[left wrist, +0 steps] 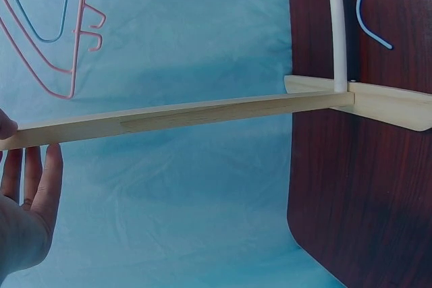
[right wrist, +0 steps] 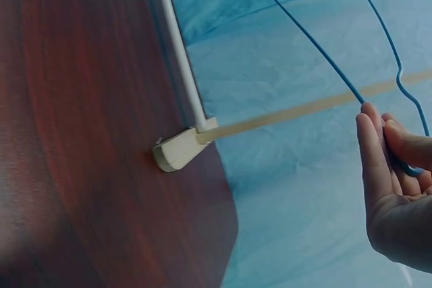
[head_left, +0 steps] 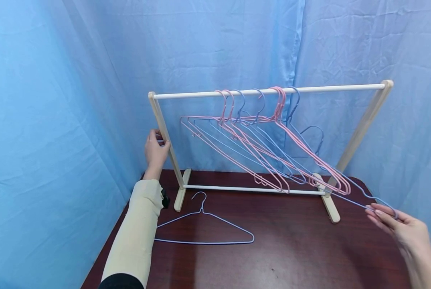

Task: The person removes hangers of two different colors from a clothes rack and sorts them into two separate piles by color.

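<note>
On the left, my left hand [head_left: 155,150] grips the rack's left wooden post [head_left: 162,124], thumb on one side and fingers on the other in the left wrist view. My right hand [head_left: 403,226] pinches the corner of a blue hanger [head_left: 375,198], held out beyond the rack's right foot. Its wire [right wrist: 310,40] runs up toward the rack in the right wrist view. Several pink hangers [head_left: 244,138] and blue hangers [head_left: 262,134] hang on the white top rail [head_left: 330,89]. Overlapping wires conceal which hook belongs to the held hanger.
Another blue hanger [head_left: 226,242] lies flat on the dark wooden table [head_left: 294,257], its left end hidden by my sleeve. A white lower bar [head_left: 233,188] joins the feet. The right post [head_left: 363,120] leans outward. Blue curtains [head_left: 92,100] surround the table.
</note>
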A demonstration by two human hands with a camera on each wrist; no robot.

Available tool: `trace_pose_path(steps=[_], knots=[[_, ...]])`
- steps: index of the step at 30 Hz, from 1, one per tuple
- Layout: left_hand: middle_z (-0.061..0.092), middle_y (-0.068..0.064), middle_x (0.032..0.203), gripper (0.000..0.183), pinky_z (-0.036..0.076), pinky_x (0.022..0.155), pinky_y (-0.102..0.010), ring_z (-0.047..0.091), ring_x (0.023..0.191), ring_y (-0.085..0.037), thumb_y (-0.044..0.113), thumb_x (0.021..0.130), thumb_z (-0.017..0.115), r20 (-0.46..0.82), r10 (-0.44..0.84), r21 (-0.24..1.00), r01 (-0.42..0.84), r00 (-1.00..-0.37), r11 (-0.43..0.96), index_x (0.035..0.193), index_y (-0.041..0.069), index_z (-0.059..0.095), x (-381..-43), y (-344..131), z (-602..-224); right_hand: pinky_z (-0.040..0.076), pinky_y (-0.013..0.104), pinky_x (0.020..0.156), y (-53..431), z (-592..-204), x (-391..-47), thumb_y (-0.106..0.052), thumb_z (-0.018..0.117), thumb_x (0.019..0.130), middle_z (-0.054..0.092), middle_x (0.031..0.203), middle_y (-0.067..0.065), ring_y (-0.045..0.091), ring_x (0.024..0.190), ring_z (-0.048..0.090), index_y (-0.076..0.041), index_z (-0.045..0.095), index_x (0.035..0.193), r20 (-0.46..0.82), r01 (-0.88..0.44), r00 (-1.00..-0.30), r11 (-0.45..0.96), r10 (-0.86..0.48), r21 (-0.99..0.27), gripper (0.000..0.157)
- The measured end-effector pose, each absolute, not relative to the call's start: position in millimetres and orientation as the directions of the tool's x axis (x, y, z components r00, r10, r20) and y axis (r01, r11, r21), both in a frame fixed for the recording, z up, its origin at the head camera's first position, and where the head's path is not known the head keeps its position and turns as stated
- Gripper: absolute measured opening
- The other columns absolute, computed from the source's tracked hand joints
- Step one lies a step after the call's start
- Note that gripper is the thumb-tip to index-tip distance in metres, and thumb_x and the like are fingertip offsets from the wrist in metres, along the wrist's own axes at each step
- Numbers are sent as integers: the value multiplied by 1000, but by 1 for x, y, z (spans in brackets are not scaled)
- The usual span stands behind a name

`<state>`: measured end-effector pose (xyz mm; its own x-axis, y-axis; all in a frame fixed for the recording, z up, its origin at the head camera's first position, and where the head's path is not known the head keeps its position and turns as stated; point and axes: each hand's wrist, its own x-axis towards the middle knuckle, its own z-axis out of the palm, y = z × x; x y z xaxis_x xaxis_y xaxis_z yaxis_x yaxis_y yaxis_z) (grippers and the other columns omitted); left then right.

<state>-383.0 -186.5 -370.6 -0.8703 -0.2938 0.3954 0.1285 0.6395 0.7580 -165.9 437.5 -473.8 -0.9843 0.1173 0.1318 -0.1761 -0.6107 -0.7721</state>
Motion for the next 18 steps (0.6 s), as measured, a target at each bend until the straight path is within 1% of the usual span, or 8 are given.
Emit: trace_pose_path(steps=[6, 12, 18], knots=[[59, -20, 122, 34, 55, 94, -49, 65, 112, -35, 15, 95, 60, 396, -295, 755, 126, -870, 643, 125, 5, 50, -383, -186, -371, 62, 36, 76, 433, -483, -165, 19, 40, 96, 77, 95, 19, 28, 87, 77, 7, 75, 101, 63, -107, -993, -584, 96, -805, 38], [59, -20, 121, 32, 56, 93, -49, 65, 112, -35, 14, 95, 60, 400, -296, 761, 135, -867, 635, 124, 4, 50, -383, -186, -371, 61, 34, 78, 430, -491, -166, 17, 40, 97, 77, 95, 19, 27, 90, 77, 3, 76, 102, 6, -21, -1000, -577, 28, -816, 39], [58, -20, 122, 33, 56, 93, -48, 65, 112, -35, 15, 95, 60, 400, -294, 763, 138, -868, 631, 125, 5, 50, -383, -186, -371, 60, 33, 83, 426, -498, -168, 16, 36, 99, 76, 101, 20, 26, 95, 76, 3, 75, 107, 18, 25, -997, -566, -70, -824, 42]])
